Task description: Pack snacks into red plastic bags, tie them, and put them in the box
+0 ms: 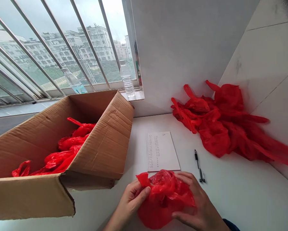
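Observation:
A crumpled red plastic bag (162, 199) is between my two hands, low in the middle of the view. With thumb and fingers closed, my left hand (135, 197) pinches the bag's upper left edge. On the other side, my right hand (194, 199) cups the bag with curved fingers, its thumb along the lower right; slight blur softens it. What lies inside the bag, if anything, cannot be made out. Just beyond the bag rests a sheet of paper (168, 150) with columns of small handwriting. Right of the paper lies a black pen (198, 165).
On the left stands an open cardboard box (103, 141) holding several red bags (64, 150). More red bags (213, 125) are heaped at the table's back right, against the wall. Two plastic bottles, one upright (127, 81) and one tilted (74, 81), are by the barred window.

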Action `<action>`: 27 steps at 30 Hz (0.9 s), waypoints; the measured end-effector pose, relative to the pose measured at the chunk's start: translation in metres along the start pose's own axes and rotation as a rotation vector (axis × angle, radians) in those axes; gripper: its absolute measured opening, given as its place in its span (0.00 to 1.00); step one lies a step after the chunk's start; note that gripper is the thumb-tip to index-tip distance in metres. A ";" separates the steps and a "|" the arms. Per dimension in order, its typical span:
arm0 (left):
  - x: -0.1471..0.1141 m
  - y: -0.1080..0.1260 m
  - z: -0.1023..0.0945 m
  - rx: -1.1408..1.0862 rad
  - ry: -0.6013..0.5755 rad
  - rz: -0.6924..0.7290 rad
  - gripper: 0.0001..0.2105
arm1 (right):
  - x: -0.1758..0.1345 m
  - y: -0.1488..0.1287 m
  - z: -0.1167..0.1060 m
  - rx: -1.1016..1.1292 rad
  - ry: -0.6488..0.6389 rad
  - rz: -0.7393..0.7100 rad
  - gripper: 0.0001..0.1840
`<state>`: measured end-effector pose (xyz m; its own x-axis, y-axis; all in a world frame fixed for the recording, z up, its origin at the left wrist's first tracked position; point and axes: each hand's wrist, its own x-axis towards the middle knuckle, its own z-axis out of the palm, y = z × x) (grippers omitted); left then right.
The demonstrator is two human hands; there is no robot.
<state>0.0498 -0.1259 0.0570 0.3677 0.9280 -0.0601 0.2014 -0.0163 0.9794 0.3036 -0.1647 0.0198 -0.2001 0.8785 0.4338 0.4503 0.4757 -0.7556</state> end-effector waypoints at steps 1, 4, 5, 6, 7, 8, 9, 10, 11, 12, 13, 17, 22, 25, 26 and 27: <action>-0.001 -0.001 0.001 -0.025 0.003 -0.015 0.22 | -0.001 0.002 0.001 -0.102 0.002 -0.001 0.45; -0.001 0.002 0.005 -0.098 -0.054 -0.004 0.20 | 0.000 0.004 0.006 -0.273 -0.040 -0.059 0.53; -0.001 0.005 0.006 -0.106 -0.073 0.017 0.19 | 0.002 0.003 0.008 -0.285 -0.056 -0.106 0.52; 0.000 0.007 0.008 -0.101 -0.089 0.039 0.18 | 0.004 0.001 0.011 -0.284 -0.061 -0.151 0.50; 0.000 0.010 0.009 -0.084 -0.097 0.060 0.16 | 0.007 -0.001 0.012 -0.278 -0.058 -0.188 0.45; 0.000 0.011 0.010 -0.059 -0.094 0.079 0.15 | 0.010 -0.003 0.014 -0.272 -0.051 -0.215 0.40; -0.001 0.012 0.010 -0.030 -0.078 0.092 0.15 | 0.012 -0.005 0.015 -0.267 -0.042 -0.237 0.34; -0.001 0.012 0.010 -0.005 -0.052 0.098 0.15 | 0.014 -0.006 0.016 -0.262 -0.034 -0.251 0.30; -0.001 0.011 0.009 0.013 -0.013 0.097 0.16 | 0.014 -0.006 0.016 -0.255 -0.032 -0.256 0.27; -0.002 0.009 0.008 0.028 0.029 0.090 0.17 | 0.014 -0.006 0.016 -0.245 -0.035 -0.253 0.26; -0.002 0.007 0.006 0.037 0.070 0.079 0.18 | 0.014 -0.005 0.015 -0.231 -0.041 -0.245 0.26; -0.001 0.001 0.001 0.025 0.158 0.072 0.18 | 0.008 -0.001 0.009 -0.174 -0.051 -0.214 0.25; 0.000 -0.002 -0.003 -0.050 0.277 0.028 0.18 | 0.006 -0.004 -0.003 -0.139 -0.001 -0.222 0.22; 0.000 -0.001 -0.006 -0.114 0.324 -0.062 0.19 | 0.006 -0.008 -0.011 -0.157 0.022 -0.220 0.21; 0.000 -0.001 -0.006 -0.134 0.344 -0.084 0.19 | 0.006 -0.009 -0.013 -0.167 0.026 -0.216 0.21; -0.001 -0.001 -0.007 -0.149 0.364 -0.102 0.20 | 0.005 -0.010 -0.015 -0.177 0.028 -0.211 0.21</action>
<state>0.0430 -0.1238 0.0575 0.0020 0.9937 -0.1122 0.0764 0.1118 0.9908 0.3114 -0.1655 0.0372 -0.2829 0.7578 0.5880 0.5464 0.6311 -0.5506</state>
